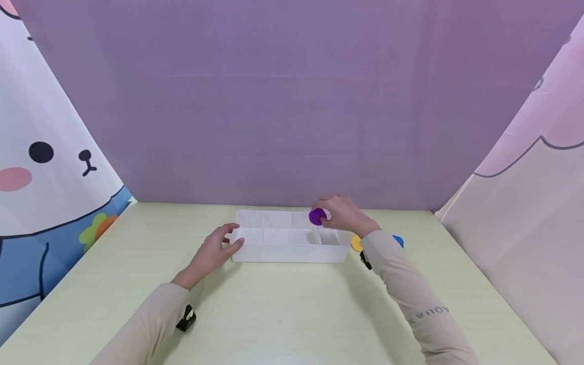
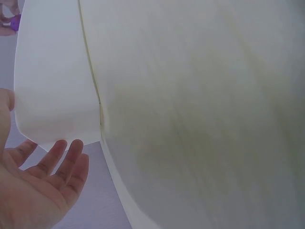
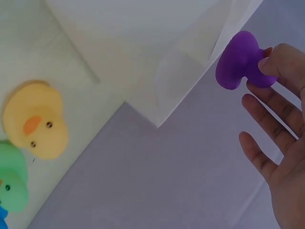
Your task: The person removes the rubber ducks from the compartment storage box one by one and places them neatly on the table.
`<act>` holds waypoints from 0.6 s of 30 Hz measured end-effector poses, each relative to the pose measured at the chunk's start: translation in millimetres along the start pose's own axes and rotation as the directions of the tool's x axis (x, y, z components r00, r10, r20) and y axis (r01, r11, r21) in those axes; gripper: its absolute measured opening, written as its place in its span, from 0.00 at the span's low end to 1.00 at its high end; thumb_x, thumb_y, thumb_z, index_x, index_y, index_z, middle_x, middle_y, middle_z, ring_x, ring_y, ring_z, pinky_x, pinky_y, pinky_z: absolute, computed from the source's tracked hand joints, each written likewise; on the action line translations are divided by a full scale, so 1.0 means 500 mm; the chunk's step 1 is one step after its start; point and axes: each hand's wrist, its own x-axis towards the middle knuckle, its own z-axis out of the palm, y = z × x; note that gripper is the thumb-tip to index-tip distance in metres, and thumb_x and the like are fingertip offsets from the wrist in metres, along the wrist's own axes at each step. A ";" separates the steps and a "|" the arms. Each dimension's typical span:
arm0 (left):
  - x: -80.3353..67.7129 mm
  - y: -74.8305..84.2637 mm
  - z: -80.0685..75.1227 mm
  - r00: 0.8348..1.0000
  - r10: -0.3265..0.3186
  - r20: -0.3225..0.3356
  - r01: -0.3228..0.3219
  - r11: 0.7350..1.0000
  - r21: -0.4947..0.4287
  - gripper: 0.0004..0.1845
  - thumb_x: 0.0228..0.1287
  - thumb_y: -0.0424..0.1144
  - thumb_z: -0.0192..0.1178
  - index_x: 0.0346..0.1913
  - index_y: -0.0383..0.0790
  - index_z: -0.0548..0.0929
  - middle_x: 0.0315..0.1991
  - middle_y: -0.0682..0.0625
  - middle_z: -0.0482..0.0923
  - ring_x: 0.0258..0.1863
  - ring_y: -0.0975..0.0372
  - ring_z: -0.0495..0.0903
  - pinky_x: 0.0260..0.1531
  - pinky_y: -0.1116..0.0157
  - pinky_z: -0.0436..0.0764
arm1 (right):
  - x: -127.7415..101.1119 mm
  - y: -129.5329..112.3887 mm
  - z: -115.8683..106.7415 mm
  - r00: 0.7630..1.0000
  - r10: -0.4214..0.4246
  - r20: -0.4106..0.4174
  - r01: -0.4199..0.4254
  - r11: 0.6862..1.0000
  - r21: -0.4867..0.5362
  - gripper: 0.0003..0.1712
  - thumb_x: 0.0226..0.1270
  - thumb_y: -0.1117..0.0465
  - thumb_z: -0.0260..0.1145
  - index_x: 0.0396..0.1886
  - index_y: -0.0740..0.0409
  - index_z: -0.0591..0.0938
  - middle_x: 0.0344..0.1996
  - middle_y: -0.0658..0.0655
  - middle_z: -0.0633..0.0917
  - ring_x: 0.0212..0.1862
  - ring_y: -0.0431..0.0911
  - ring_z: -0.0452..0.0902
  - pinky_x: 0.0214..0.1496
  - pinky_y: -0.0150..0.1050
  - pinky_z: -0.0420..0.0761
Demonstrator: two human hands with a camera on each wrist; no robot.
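A white divided box (image 1: pixel 290 253) with several compartments stands on the table. My left hand (image 1: pixel 214 249) touches its left end with thumb and forefinger spread at the rim. In the left wrist view the other fingers (image 2: pixel 74 167) are loosely bent by the end wall (image 2: pixel 57 109). Over the box's back right compartments, my right hand (image 1: pixel 343 213) pinches a purple rubber duck (image 1: pixel 317 216) between thumb and fingers. The right wrist view shows the purple duck (image 3: pixel 238 62) held up, its lower fingers free of it.
Right of the box lie a yellow duck (image 1: pixel 356 243) and a blue duck (image 1: pixel 399 241), partly behind the right sleeve. A green duck (image 3: pixel 13 176) shows beside the yellow one (image 3: pixel 38 119) in the right wrist view. A purple cloth wall (image 1: pixel 292 126) rises behind the table.
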 end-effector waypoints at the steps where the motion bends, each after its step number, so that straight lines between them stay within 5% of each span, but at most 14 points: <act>1: 0.000 0.000 0.000 1.000 0.000 -0.001 0.000 1.000 0.001 0.29 0.63 0.52 0.55 0.62 0.40 0.66 0.56 0.37 0.70 0.45 0.49 0.77 0.41 0.56 0.79 | -0.005 0.005 -0.001 1.000 0.004 -0.002 -0.004 1.000 0.003 0.15 0.51 0.63 0.69 0.42 0.52 0.83 0.41 0.51 0.83 0.46 0.47 0.77 0.51 0.47 0.76; 18: 0.000 0.002 0.002 1.000 0.000 -0.004 0.000 1.000 -0.009 0.28 0.62 0.52 0.55 0.62 0.41 0.67 0.56 0.37 0.70 0.46 0.49 0.77 0.41 0.56 0.79 | -0.099 0.083 -0.028 0.993 0.117 0.012 -0.118 0.993 0.015 0.16 0.50 0.65 0.69 0.42 0.53 0.83 0.40 0.52 0.83 0.44 0.48 0.78 0.45 0.46 0.79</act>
